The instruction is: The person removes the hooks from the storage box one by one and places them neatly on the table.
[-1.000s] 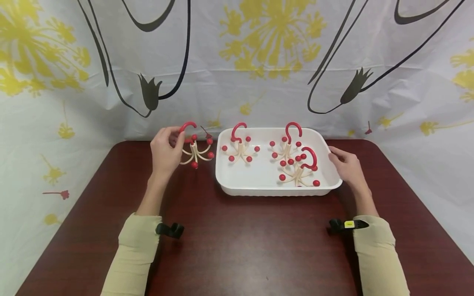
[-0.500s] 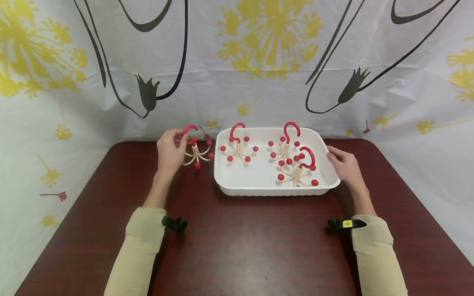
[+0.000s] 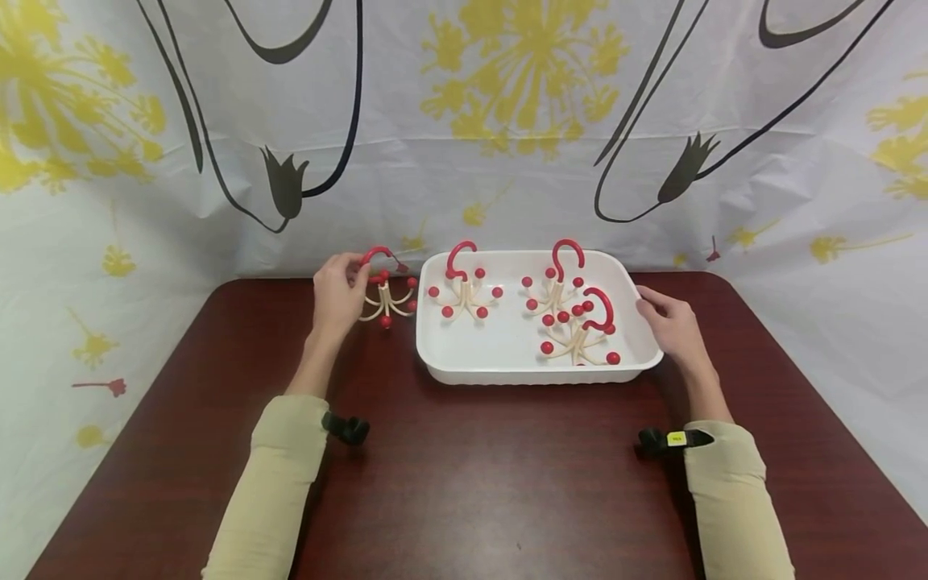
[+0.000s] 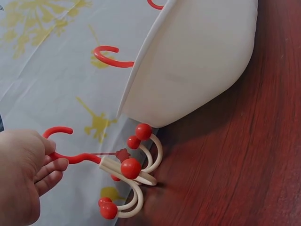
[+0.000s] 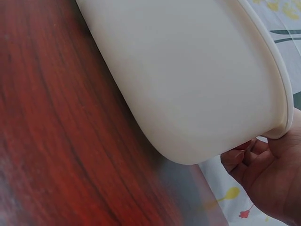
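Note:
My left hand (image 3: pixel 337 300) pinches the red hook of a multi-arm hanger (image 3: pixel 387 304) at the left of the white tray (image 3: pixel 486 346). Curved cream arms with red ball ends fan out below that hook; in the left wrist view, the hanger's arms (image 4: pixel 136 188) are down at the table, close to the tray's outer wall (image 4: pixel 188 56). On the tray's opposite side my right hand (image 3: pixel 673 324) grips its rim, fingers under the lip in the right wrist view. Inside the tray stand three similar hangers: one at left (image 3: pixel 466 296), one at back right (image 3: pixel 557 292), one at front right (image 3: pixel 577 345).
The dark red wooden table (image 3: pixel 471 475) extends in front of the tray and to both sides. Close behind the tray hangs a white cloth (image 3: pixel 391 201) with yellow and dark plant prints. Black wrist straps (image 3: pixel 346 428) sit at both sleeve cuffs.
My left hand has moved a little to the right with the hanger, closer to the tray. The right hand has stayed at the tray's rim. The head view has shifted slightly.

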Demonstrator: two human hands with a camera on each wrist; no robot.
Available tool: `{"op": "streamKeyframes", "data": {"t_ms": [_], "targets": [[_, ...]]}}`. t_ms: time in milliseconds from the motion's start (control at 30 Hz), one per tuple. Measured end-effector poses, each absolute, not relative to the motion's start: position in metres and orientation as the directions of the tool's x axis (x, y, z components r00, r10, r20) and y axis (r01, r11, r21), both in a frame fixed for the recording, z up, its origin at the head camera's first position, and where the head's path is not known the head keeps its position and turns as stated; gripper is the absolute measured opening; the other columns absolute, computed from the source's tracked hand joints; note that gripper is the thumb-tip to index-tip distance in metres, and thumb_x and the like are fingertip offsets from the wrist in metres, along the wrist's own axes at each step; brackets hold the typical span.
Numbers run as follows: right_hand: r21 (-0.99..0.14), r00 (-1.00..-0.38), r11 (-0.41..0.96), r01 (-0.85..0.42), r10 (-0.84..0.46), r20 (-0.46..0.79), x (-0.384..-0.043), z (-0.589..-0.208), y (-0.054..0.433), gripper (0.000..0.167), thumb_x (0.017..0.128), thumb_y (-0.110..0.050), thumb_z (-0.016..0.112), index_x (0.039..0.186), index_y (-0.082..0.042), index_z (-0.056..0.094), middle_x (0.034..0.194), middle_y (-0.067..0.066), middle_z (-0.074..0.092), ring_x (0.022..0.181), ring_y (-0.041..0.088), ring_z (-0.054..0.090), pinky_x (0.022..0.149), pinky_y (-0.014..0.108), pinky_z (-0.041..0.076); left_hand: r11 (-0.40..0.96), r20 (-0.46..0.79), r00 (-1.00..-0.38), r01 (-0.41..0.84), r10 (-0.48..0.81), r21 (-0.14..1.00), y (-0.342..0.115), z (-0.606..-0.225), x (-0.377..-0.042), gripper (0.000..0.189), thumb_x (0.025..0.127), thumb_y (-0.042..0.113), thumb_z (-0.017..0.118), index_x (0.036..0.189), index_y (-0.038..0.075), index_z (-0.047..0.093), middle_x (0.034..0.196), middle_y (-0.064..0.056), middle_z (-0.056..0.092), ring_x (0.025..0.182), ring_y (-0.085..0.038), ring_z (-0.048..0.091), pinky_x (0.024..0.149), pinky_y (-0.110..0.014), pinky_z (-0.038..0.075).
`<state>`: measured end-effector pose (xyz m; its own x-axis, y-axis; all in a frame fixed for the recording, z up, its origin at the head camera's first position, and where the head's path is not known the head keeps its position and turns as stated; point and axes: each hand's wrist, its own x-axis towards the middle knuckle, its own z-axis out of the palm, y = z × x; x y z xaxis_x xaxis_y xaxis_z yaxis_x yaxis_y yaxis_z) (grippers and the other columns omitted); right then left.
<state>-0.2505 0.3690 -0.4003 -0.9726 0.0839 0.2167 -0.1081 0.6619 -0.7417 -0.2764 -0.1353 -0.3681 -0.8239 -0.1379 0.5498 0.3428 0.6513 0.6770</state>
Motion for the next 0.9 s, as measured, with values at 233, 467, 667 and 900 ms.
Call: {"op": "streamKeyframes", "data": {"t_ms": [233,467,667,900], "targets": [[-0.742,-0.975,0.665,-0.092,0.09,0.201,-0.2514,-0.4017,0.37,0.048,0.106,-0.032,0.05,0.143,-0.002,0.055,0.138,0.026,0.057,0.098,0.017,0.056,0.069,0.011,0.044,0.648,0.553,-0.825,0.358,-0.117,0.672,-0.138,-0.3691,-0.2787,0.019,0.097,0.002,0.065,0.11,-0.011,0.068,0.099,-0.024,0.065,0.087,-0.035,0.066,0.079,-0.044,0.055],[-0.729,-0.977,0.679,-0.084,0.088,0.194,-0.2501,-0.4019,0.3706,0.049,0.106,-0.032,0.048,0.145,-0.002,0.053,0.141,0.027,0.054,0.108,0.033,0.057,0.071,0.014,0.042,0.651,0.545,-0.831,0.355,-0.108,0.671,-0.1388,-0.3693,-0.2767,0.022,0.097,0.002,0.065,0.115,-0.01,0.068,0.102,-0.024,0.065,0.089,-0.035,0.065,0.079,-0.043,0.054],[-0.721,-0.978,0.688,-0.088,0.08,0.195,-0.2492,-0.3994,0.3688,0.049,0.106,-0.033,0.048,0.145,-0.002,0.052,0.141,0.028,0.053,0.11,0.036,0.057,0.072,0.016,0.043,0.65,0.556,-0.822,0.358,-0.121,0.671,-0.1396,-0.3687,-0.2741,0.021,0.097,0.001,0.064,0.116,-0.009,0.067,0.104,-0.023,0.064,0.09,-0.034,0.065,0.079,-0.042,0.053],[-0.696,-0.972,0.712,-0.099,0.079,0.22,-0.2488,-0.3976,0.3672,0.048,0.106,-0.031,0.049,0.143,-0.001,0.054,0.139,0.029,0.054,0.109,0.038,0.057,0.075,0.024,0.042,0.602,0.598,-0.789,0.41,-0.144,0.685,-0.1346,-0.3659,-0.2721,0.021,0.097,0.0,0.062,0.115,-0.01,0.067,0.107,-0.024,0.061,0.091,-0.035,0.064,0.082,-0.041,0.053]]}}
